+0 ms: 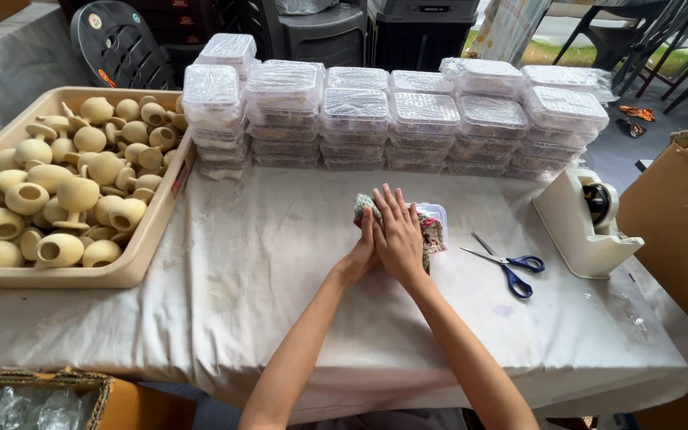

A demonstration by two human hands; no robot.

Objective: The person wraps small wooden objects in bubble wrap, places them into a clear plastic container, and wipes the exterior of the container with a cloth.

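Two bare hands meet at the middle of the cloth-covered table (280,318), both pressing on a small bundle of patterned fabric (433,232). The right hand (400,235) lies flat on top of it, fingers straight and spread, gripping nothing — just palm-down pressure. The left hand (362,251) sits edge-on against the right hand's thumb side, fingers extended against the bundle; whether it curls under the fabric cannot be told. Under the bundle, just beyond the right fingertips, a clear plastic container (435,212) peeks out. To the right of the right hand lie blue-handled scissors (510,264), and further right a white tape dispenser (583,227). Beyond the fingertips stand stacked rows of lidded clear containers (396,119). Well off to the left of the left hand — a beige tray (133,263) heaped with unglazed clay pieces (73,195)
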